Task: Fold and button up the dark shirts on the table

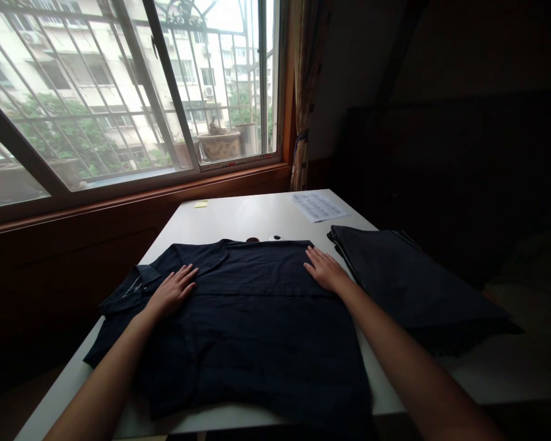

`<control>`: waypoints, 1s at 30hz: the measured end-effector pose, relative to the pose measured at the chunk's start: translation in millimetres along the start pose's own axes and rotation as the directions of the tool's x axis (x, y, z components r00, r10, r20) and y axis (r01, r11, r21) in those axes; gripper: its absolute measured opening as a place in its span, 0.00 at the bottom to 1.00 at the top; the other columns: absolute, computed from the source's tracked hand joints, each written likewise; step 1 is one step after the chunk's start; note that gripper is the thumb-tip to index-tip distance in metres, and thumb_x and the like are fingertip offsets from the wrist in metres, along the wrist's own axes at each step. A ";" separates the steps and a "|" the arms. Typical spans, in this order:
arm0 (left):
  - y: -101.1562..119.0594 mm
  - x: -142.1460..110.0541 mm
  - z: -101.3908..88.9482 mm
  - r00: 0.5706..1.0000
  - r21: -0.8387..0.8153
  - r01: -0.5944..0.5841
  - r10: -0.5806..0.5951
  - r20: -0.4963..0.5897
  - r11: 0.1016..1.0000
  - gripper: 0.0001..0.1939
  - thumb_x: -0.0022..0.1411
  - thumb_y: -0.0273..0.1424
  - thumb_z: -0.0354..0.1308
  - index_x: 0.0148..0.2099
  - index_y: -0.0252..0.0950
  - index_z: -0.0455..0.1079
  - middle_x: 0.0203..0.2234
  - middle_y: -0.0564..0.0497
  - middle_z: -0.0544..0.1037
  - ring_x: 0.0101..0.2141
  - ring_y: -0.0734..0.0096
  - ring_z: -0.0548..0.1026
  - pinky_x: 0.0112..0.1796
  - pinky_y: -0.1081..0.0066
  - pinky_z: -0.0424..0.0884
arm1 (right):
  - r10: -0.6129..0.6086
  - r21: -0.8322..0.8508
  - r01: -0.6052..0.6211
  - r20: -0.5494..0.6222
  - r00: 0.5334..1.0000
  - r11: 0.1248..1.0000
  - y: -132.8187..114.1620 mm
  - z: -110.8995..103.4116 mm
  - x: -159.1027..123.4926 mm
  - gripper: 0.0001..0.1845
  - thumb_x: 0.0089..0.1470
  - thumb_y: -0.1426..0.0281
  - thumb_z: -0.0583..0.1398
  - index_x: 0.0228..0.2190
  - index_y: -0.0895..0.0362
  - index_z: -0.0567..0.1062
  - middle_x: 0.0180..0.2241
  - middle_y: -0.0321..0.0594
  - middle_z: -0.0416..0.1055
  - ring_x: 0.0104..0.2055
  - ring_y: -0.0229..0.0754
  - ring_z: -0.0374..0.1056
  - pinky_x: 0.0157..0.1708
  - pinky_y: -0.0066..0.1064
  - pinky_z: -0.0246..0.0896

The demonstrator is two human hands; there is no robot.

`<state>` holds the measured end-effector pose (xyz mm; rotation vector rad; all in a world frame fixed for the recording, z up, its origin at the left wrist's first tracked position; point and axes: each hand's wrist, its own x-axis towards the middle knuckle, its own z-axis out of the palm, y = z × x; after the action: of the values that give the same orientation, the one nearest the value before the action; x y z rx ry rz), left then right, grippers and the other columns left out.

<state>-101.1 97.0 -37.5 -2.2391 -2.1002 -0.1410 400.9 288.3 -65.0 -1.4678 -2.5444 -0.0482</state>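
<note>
Navy shirt [261, 331] lies spread on the white surface [250, 214], beside some dark cloth [408, 275]. Our left hand [174, 286] and right hand [324, 268] rest on the shirt, 2 flat palms gripping nothing. Laying it flat looks mostly done to us, just some creases left.

hazy daylight from the window [169, 86] glares on the white table [252, 215] while the right side sinks into near-black shadow.

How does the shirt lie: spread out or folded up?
Spread out: the shirt lies flat across the table, collar at one side, left hand and right hand on top.
</note>
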 end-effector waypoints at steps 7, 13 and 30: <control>-20.8 -24.5 11.3 0.987 -0.105 -0.095 0.080 -0.137 0.990 0.27 0.73 0.44 0.43 0.70 0.44 0.55 0.68 0.45 0.57 0.68 0.54 0.54 0.64 0.46 0.54 | 0.045 0.040 -0.039 -0.177 0.983 0.998 -18.3 -26.9 -14.2 0.27 0.66 0.63 0.47 0.59 0.59 0.69 0.63 0.48 0.63 0.66 0.52 0.57 0.65 0.50 0.49; -15.6 -58.5 4.4 0.949 -0.163 -0.226 0.179 -0.260 0.961 0.23 0.72 0.37 0.46 0.66 0.43 0.60 0.67 0.45 0.60 0.67 0.56 0.57 0.64 0.49 0.57 | -0.312 0.193 0.393 -0.348 0.884 0.899 -92.0 -62.2 -76.1 0.20 0.64 0.70 0.53 0.55 0.53 0.73 0.57 0.43 0.71 0.59 0.47 0.66 0.61 0.45 0.57; 8.7 -190.2 -34.2 0.969 -0.205 -0.196 0.157 -0.192 0.959 0.18 0.65 0.31 0.53 0.54 0.51 0.74 0.51 0.53 0.78 0.52 0.61 0.75 0.50 0.65 0.75 | -0.549 0.707 0.333 0.092 0.831 0.623 -86.5 -82.0 -195.2 0.26 0.47 0.55 0.71 0.46 0.51 0.77 0.56 0.47 0.70 0.64 0.56 0.59 0.61 0.51 0.57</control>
<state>-105.1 -96.0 -25.0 -2.4217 -1.8667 -0.5659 434.3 67.5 -15.8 -0.5617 -2.6395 0.9926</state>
